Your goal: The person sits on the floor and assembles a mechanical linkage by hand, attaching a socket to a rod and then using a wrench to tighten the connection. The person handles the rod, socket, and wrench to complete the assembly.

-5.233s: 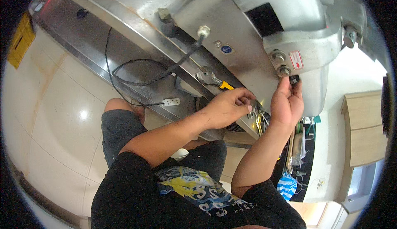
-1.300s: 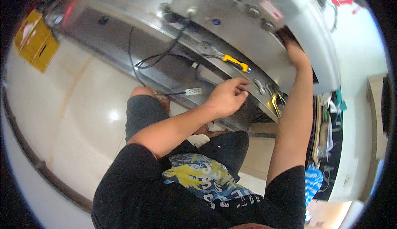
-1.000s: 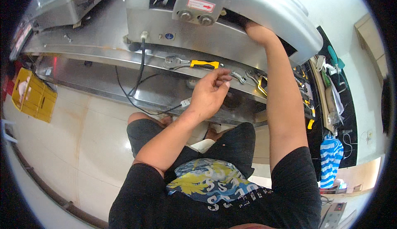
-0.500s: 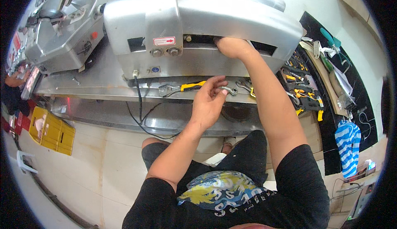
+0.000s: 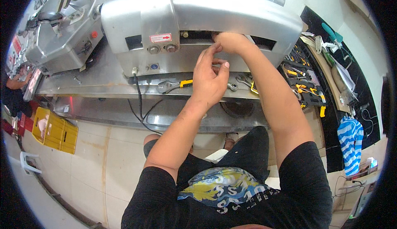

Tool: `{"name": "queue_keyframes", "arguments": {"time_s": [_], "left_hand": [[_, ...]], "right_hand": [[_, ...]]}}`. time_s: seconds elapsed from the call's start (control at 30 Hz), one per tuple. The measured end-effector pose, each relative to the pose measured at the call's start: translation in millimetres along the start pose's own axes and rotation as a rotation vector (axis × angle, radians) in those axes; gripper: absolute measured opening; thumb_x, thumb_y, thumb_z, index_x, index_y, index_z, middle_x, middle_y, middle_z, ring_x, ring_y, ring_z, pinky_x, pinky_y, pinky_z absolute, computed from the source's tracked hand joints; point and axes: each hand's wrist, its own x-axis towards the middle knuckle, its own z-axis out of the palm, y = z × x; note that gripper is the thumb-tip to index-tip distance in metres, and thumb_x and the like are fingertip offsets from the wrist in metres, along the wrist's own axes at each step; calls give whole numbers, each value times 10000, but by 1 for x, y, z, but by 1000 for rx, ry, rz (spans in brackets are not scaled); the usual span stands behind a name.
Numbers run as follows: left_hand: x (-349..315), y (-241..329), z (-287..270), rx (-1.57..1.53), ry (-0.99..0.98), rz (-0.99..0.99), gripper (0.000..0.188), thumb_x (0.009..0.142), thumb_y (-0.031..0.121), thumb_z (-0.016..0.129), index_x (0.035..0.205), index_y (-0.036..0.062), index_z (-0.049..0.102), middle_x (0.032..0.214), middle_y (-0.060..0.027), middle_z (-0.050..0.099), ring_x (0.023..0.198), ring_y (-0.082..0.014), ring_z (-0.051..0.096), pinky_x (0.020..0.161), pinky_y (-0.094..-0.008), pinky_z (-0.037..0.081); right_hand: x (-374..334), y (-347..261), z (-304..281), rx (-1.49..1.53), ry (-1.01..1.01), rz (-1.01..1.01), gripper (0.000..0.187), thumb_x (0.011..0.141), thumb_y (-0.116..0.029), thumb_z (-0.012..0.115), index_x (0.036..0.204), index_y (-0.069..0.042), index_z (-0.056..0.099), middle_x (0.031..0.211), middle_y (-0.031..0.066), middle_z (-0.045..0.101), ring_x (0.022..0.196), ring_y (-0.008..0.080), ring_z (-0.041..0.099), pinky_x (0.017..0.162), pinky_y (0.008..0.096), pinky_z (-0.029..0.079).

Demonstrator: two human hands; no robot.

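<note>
Your right hand (image 5: 233, 43) reaches into the long dark slot (image 5: 200, 36) of the rounded silver metal machine housing (image 5: 235, 16), which stands on the bench in front of you. Its fingertips are hidden inside, so whether they grip anything cannot be told. Your left hand (image 5: 210, 74) is raised just below the slot, fingers half curled, with a moderate gap to the thumb; you may or may not be touching the metal.

On your right, a black tool case (image 5: 313, 101) holds tools with yellow-orange handles; at far left, a yellow plastic crate (image 5: 63, 138) contains something pale, too unclear to name.

The stainless-steel bench (image 5: 99, 79) bears a silver adjustable wrench (image 5: 166, 87) with a yellow-and-black handle, partly covered by your left hand, and a silver ring-ended wrench (image 5: 233, 87). Pale floor tiles (image 5: 84, 175) spread below. Another person's arm (image 5: 16, 83) is cut off at the dark left rim.
</note>
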Motion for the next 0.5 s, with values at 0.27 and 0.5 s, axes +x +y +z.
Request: {"name": "queue_keyframes", "arguments": {"time_s": [0.27,0.5], "left_hand": [[-8,-2,-15,122,-18,-17,428,909,8,613,1334,24,561,1295,-133,579,1028,-213,638,830,-316,544],[-11,-7,-22,131,-15,-34,408,918,26,612,1323,22,567,1279,-132,601,1021,-216,644,853,-322,539]], "right_hand": [[1,-2,4,44,92,208,321,934,-256,579,1119,-25,705,1155,188,695,1059,390,656,943,470,497],[-4,-16,-18,335,210,202,446,963,-394,572,1293,-101,637,1291,188,640,1183,399,587,1028,452,436]]}}
